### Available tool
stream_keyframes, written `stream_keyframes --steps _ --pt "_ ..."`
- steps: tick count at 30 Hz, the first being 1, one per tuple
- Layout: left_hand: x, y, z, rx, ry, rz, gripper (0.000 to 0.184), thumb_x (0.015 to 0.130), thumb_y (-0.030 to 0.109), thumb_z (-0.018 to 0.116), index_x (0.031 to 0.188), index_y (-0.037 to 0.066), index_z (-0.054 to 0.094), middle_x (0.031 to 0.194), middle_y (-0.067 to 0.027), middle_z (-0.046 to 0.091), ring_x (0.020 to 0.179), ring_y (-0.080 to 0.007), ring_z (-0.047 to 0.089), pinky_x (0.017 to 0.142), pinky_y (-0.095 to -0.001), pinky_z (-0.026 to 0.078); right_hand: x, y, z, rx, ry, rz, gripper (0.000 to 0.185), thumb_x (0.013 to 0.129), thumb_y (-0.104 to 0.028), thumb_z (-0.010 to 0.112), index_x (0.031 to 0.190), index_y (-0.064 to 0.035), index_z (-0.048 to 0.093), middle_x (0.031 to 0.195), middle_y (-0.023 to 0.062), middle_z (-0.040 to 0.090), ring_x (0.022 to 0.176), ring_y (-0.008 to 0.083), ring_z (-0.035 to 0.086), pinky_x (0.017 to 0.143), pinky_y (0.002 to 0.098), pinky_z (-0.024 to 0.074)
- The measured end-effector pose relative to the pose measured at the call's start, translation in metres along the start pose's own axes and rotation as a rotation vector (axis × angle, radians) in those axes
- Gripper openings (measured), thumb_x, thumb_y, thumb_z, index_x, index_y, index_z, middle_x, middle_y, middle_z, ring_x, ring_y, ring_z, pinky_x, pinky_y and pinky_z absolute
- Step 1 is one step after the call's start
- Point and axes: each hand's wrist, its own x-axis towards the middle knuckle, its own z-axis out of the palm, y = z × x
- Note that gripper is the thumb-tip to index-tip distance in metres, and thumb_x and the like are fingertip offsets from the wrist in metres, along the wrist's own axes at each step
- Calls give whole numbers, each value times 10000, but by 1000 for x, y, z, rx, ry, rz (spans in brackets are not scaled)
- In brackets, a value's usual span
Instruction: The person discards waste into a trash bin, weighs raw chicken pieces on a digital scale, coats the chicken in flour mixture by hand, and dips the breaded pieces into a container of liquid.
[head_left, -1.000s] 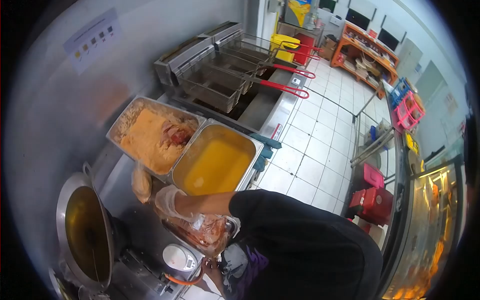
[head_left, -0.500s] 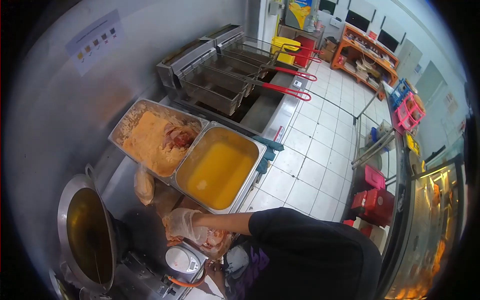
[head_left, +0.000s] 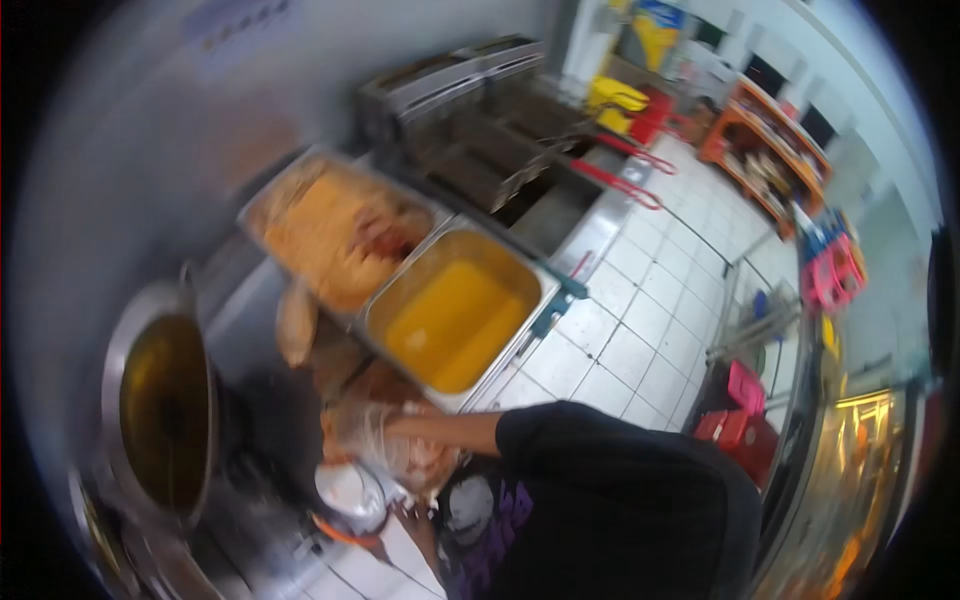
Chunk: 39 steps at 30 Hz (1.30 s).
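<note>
My right hand (head_left: 360,432), in a clear plastic glove, is closed around a piece of brownish meat at the left end of a tray of raw meat (head_left: 425,462). Motion blur softens its fingers. Below it, my left hand (head_left: 416,522) is bare, with fingers apart at the tray's near edge. A white kitchen scale (head_left: 350,495) stands left of this hand. Above the tray are a metal pan of yellow liquid (head_left: 460,320) and a pan of orange-tan coating (head_left: 325,235) with red meat on it. A pale wrapped item (head_left: 296,325) lies beside them.
At the left is a large wok of dark yellow oil (head_left: 165,415). Fryer baskets with red handles (head_left: 625,185) are at the back. A teal cloth (head_left: 560,305) hangs by the pans. Tiled floor (head_left: 620,330), a red container (head_left: 740,440) and a lit display case (head_left: 855,480) are to the right.
My gloved hand has moved from the tray's upper part to its left end, beside the scale. The view has shifted and blurred. My left hand has stayed near the tray's edge.
</note>
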Motion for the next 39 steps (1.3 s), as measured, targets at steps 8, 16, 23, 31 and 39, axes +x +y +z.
stream_keyframes --steps 8,16,23,31,39 --pt "-15 27 29 79 120 51 398 851 212 625 1160 3 487 904 -101 586 768 -146 554 682 -274 458 20 -23 16 -326 -171 -403 216 756 -241 625 883 -69 594 723 23 598 645 143 586 586 278 459" --pt "-14 34 31 78 154 83 459 850 250 622 1217 31 456 900 -130 601 820 -198 583 729 -313 468 37 -58 62 38 -286 243 310 740 -300 685 899 -43 618 813 109 653 748 224 632 666 322 481" --pt "-25 44 35 55 198 82 477 843 255 628 1217 11 463 803 -105 608 738 -171 568 688 -307 457 22 -48 70 20 -379 -112 195 652 -154 702 831 -99 647 918 121 651 893 304 615 797 376 488" --pt "-29 53 32 28 139 42 530 829 255 648 1255 16 443 921 -109 592 844 -182 568 770 -299 462 57 -62 27 -16 -225 120 212 645 -124 614 852 -78 625 839 137 627 859 315 598 768 382 476" --pt "-23 45 35 23 195 109 443 834 195 640 1199 7 474 795 -66 569 743 -148 544 685 -277 443 71 -74 82 -135 -454 6 366 629 -161 665 987 -92 637 947 104 660 891 258 628 746 372 504"
